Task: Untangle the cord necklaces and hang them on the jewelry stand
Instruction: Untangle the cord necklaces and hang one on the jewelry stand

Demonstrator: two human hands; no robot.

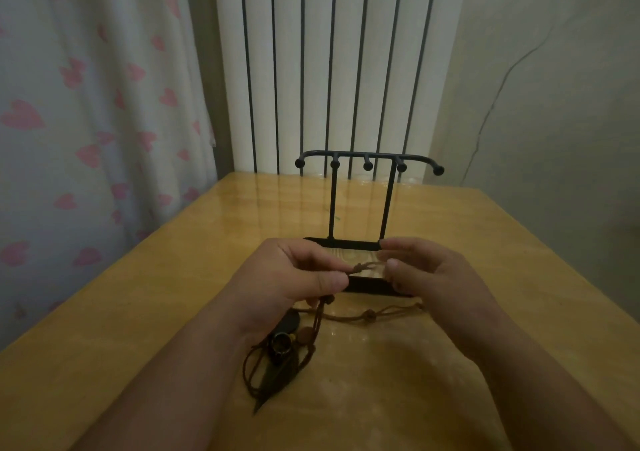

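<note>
Two hands meet over the middle of the glossy wooden table (pixel 207 260). The left hand (pixel 298 277) and right hand (pixel 426 277) each pinch one thin brown cord (pixel 367 265), whose short taut stretch runs parallel to the near edge. More cord trails from the left hand toward that edge into a tangle (pixel 304 357) with round beads (pixel 371 315) and three dark pendants (pixel 281 346); the necklace count is unclear. Behind the hands is one black metal stand (pixel 333 201) with two uprights and five knobbed hooks (pixel 367 165).
</note>
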